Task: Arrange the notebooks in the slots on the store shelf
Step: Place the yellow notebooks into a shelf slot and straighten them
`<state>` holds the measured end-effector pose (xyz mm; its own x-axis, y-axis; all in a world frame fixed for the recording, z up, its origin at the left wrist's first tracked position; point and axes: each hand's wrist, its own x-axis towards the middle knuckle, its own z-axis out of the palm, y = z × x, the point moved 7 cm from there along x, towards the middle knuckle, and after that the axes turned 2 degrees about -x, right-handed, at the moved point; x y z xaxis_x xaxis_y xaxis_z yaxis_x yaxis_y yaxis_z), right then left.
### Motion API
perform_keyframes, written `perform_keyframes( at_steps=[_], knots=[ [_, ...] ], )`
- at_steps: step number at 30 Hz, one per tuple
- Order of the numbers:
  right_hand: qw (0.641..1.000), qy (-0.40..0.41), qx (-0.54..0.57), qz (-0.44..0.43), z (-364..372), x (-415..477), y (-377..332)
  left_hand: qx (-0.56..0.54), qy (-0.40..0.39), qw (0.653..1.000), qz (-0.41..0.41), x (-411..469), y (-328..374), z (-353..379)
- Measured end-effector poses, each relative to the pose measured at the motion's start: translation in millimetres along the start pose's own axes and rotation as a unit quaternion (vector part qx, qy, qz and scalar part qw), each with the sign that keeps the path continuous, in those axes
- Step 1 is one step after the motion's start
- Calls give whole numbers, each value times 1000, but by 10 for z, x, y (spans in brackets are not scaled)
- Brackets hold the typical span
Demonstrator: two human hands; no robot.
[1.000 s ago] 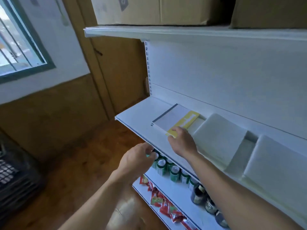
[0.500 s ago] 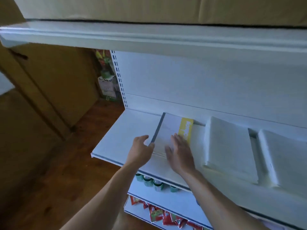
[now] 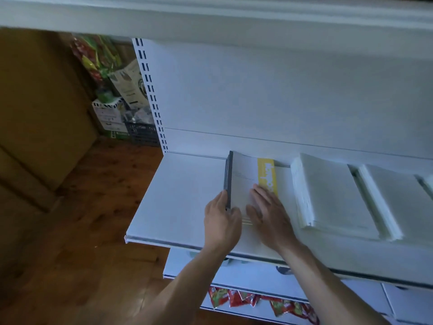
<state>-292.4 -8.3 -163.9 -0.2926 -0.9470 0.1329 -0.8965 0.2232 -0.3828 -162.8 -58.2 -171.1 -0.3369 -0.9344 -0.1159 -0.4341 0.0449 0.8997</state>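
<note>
1. White metal store shelf (image 3: pixel 182 202): it fills the centre and right of the frame. It has a flat board, a plain back panel (image 3: pixel 257 95) and a slotted upright at its left edge. A second white board runs across the top of the frame.
2. Brown wooden floor (image 3: pixel 82 231): lower left of the frame, beside and below the shelf.
3. Two white paper stacks (image 3: pixel 332 195) (image 3: pixel 403 200): they lie flat on the board at centre right, side by side with a narrow gap between them. The nearer one lies just right of the notebooks and apart from them.
4. Stack of white-covered notebooks with a dark spine (image 3: pixel 243 174): it lies flat on the board at frame centre, with its far end at the back panel. The spine faces left and a yellow printed band (image 3: pixel 266 174) runs along the top cover's right side.
5. Right hand (image 3: pixel 269 214): it lies palm down on the top cover at the near end. The fingers are straight and slightly spread, and the fingertips reach the yellow band.
6. Left hand (image 3: pixel 221 221): it is at the stack's near left corner. The fingers are held together and pressed against the spine side. The thumb rests on the cover's near edge.
7. Packaged goods and a dark crate (image 3: pixel 143 134): upper left, behind the upright.
8. Red snack packets (image 3: pixel 236 299): bottom centre, on a lower tier.
</note>
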Motion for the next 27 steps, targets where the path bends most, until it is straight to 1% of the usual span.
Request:
perform_keyframes(
  at_steps=[5,6,8,9,10,12,14,16,18,20,23,25,27],
  knots=[
    [1000,0,21,10,0,4,37,-113,-26,993,-25,-105,248,6],
    [1000,6,25,9,-10,2,37,-144,-32,988,-38,-96,304,2],
    [999,7,30,16,-20,3,44,-191,-30,977,-89,1,338,-37],
    [999,3,29,20,-16,3,44,-186,-36,976,-111,80,328,-59],
    [999,0,27,20,-6,0,42,-157,-48,979,-120,153,334,-89],
    [1000,-1,27,16,-4,4,35,-114,-72,983,-122,231,336,-144],
    [999,9,49,22,-46,8,25,-117,-77,983,-120,249,299,-172],
    [994,23,97,36,-103,8,15,-133,-73,982,-113,194,260,-217],
    [987,59,140,42,-198,0,-25,-185,-64,975,-103,146,254,-284],
    [979,131,150,41,-337,-4,-80,-249,-61,963,-89,123,282,-383],
    [959,227,165,51,-590,-8,-165,-307,-80,946,-64,117,335,-482],
    [943,248,205,83,-753,-23,-176,-334,-88,937,-58,100,367,-519],
    [919,225,288,147,-849,-65,-83,-351,-96,930,-49,61,424,-522]
  ],
)
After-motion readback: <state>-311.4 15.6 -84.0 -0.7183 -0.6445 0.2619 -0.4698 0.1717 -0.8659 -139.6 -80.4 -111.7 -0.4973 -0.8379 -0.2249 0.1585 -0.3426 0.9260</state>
